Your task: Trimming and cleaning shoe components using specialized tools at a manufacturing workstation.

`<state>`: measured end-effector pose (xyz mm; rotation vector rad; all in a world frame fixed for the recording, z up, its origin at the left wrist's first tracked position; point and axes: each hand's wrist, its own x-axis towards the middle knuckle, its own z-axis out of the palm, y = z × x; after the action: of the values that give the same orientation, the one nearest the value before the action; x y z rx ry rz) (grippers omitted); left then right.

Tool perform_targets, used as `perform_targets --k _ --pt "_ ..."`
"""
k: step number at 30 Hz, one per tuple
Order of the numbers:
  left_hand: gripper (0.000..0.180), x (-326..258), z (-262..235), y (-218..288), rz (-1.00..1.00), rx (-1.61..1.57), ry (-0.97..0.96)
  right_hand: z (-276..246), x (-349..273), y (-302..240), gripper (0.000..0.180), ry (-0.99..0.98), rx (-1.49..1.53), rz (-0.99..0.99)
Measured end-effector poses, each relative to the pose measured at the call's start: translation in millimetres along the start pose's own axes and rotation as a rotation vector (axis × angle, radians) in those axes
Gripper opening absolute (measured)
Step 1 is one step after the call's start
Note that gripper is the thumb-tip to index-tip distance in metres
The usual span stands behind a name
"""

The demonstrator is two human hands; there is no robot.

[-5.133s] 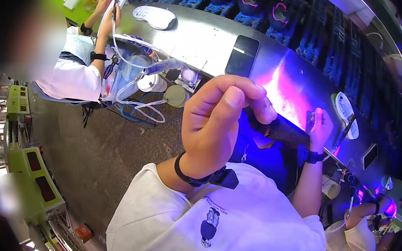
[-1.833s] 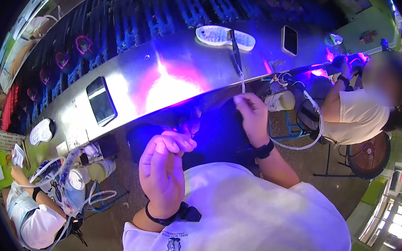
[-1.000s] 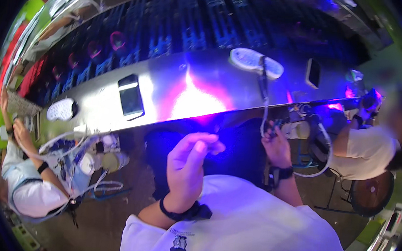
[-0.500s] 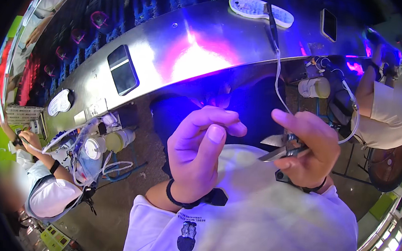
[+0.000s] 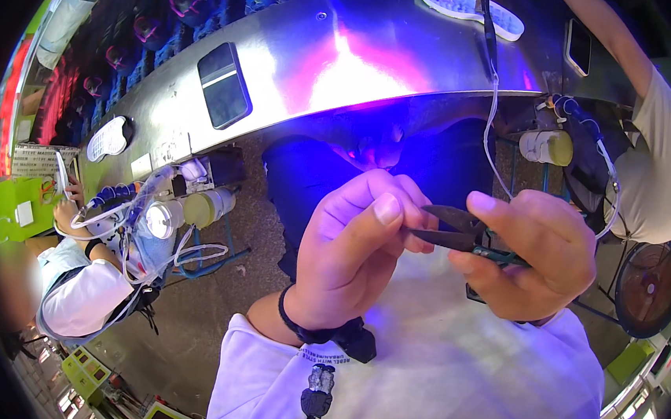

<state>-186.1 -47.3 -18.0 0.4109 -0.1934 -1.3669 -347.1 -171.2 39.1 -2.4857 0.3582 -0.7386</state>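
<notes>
In my right hand (image 5: 540, 257) is a pair of small thread snips (image 5: 463, 239), gripped between thumb and fingers. Their two dark blades stand apart and point left, with the tips right at the fingertips of my left hand. My left hand (image 5: 356, 247) is closed in a pinch, thumb against the fingers; what it may hold there is too small to make out. Both hands are in the air above my lap, in front of the bench.
On the metal bench (image 5: 164, 78) lie a dark phone (image 5: 224, 86), a second phone (image 5: 577, 47), a white shoe sole (image 5: 454, 0) under a dark-handled corded tool (image 5: 488, 32), and another sole (image 5: 109, 140). Co-workers sit left (image 5: 96, 293) and right (image 5: 661, 172); cups and tubes hang beneath the edge.
My right hand has brought the snips up to my left fingertips, and the gap between the hands has closed. The co-worker on the right now stretches an arm over the bench. My view has shifted slightly.
</notes>
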Motion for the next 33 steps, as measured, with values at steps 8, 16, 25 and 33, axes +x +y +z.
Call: perform_targets --k 8,16,25,33 --pt "0.026 3 1 4 -0.303 -0.158 -0.189 -27 3 22 0.044 -0.087 -0.018 -0.232" --pt "0.029 1 8 4 -0.537 -0.259 -0.287 -40 13 34 0.047 -0.271 0.214 -0.333" --pt "0.03 0 13 0 -0.474 -0.158 -0.233 -40 13 37 0.046 -0.238 0.213 -0.315" --pt "0.03 7 11 -1 -0.511 -0.219 -0.304 -43 13 39 0.046 -0.271 0.213 -0.295"
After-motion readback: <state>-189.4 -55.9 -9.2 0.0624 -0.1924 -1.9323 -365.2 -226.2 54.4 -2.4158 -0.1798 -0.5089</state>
